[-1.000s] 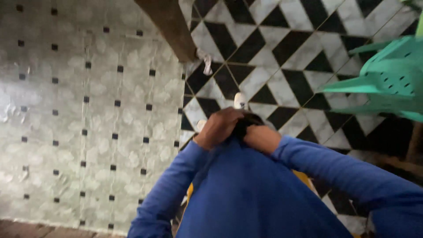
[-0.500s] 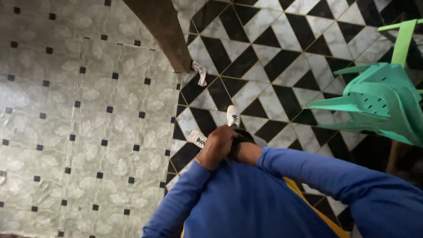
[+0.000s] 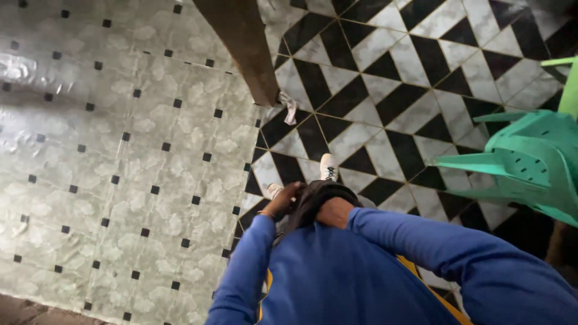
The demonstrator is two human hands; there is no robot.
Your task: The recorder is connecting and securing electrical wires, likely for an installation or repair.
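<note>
I look straight down my blue long-sleeved top (image 3: pixel 337 277) at the floor. Both hands meet at my waist on a bunched piece of black fabric (image 3: pixel 313 198). My left hand (image 3: pixel 283 201) grips its left side, with a thin band on the wrist. My right hand (image 3: pixel 335 212) presses on its right side, fingers tucked into the fabric. Below the hands, my white shoes (image 3: pixel 328 167) stand on the black-and-white diamond tiles (image 3: pixel 385 96).
A green plastic chair (image 3: pixel 530 162) lies tipped at the right. A dark wooden post (image 3: pixel 241 42) rises at the top centre, with a small crumpled white scrap (image 3: pixel 290 108) at its foot. Grey-green tiles with small black squares (image 3: pixel 120 156) cover the left.
The view has tilted, so the shoes and chair show more. Both hands stay together on the black fabric at my waist, a little lower in the picture.
</note>
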